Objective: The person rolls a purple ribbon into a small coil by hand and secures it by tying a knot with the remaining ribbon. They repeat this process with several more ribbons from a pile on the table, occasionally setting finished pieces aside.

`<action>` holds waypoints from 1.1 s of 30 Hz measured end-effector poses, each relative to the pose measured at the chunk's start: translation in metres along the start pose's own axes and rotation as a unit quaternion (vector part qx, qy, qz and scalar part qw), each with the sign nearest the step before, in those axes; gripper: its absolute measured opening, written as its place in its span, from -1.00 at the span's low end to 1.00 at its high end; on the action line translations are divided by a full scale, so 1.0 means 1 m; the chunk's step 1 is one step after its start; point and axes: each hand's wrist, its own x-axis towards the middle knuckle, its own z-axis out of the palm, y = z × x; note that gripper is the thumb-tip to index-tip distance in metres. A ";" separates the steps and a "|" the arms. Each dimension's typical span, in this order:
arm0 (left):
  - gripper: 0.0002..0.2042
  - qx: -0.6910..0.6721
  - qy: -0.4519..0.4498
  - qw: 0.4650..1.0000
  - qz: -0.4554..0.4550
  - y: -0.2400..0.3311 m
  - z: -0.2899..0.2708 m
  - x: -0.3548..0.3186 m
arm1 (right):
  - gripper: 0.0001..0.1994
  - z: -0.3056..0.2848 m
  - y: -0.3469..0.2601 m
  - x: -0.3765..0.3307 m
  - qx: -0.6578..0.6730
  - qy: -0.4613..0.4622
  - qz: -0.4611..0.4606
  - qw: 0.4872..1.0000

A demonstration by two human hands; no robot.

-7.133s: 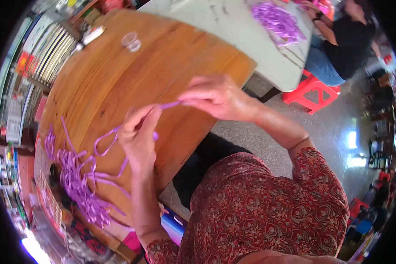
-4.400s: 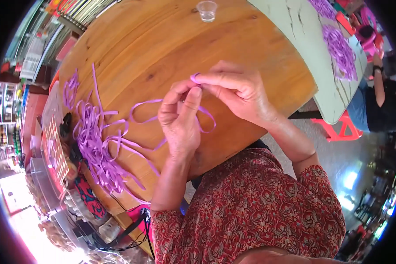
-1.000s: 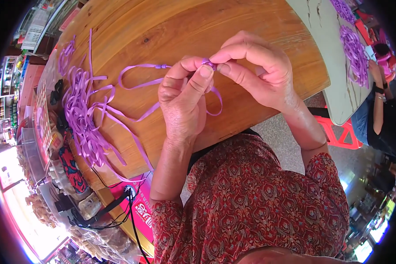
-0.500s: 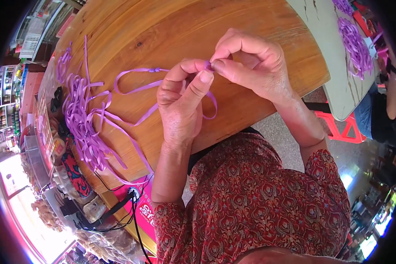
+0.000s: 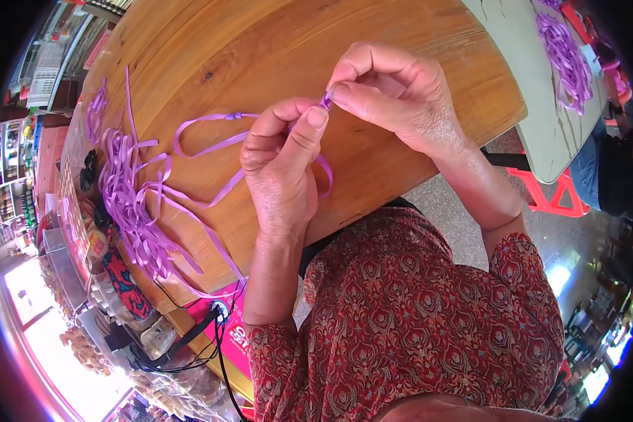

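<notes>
Thin purple ribbon, looped and knotted, pinched between left hand and right hand

Round wooden table; grey table beyond; red stool; black cables.

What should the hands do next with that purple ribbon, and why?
Probably pull the pinched bit snug. The left hand and right hand meet fingertip to fingertip on the purple ribbon, above the wooden table. The ribbon loops out to the left with a small knot already on it, and another loop hangs below the left hand.
</notes>
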 end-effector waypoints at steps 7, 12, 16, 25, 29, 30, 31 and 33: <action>-0.92 -0.022 0.026 0.999 0.009 -0.001 0.002 -0.004 | -0.93 -0.002 0.000 -0.001 -0.014 -0.004 0.002 1.000; -0.92 -0.018 0.033 0.999 0.008 0.001 -0.001 -0.002 | -0.86 -0.007 0.006 0.002 -0.104 -0.006 -0.138 0.985; -0.92 -0.010 0.005 1.000 0.027 -0.003 -0.007 -0.003 | -0.65 -0.010 -0.001 0.007 -0.282 -0.029 -0.271 0.920; -0.94 0.220 0.041 0.967 0.121 0.004 0.005 -0.009 | -0.76 -0.010 -0.006 0.002 -0.392 -0.053 -0.347 0.850; -0.97 0.293 0.018 0.939 0.181 -0.002 0.006 -0.013 | -0.81 -0.025 -0.013 -0.005 -0.438 -0.059 -0.345 0.828; -0.98 0.292 0.014 0.941 0.170 -0.002 0.009 -0.015 | -0.82 -0.028 -0.013 -0.007 -0.444 -0.059 -0.334 0.829; -0.98 0.290 0.007 0.944 0.157 -0.001 0.010 -0.016 | -0.82 -0.030 -0.014 -0.009 -0.443 -0.061 -0.334 0.830; -0.99 0.291 0.002 0.945 0.147 0.000 0.010 -0.018 | -0.81 -0.030 -0.015 -0.014 -0.446 -0.064 -0.298 0.841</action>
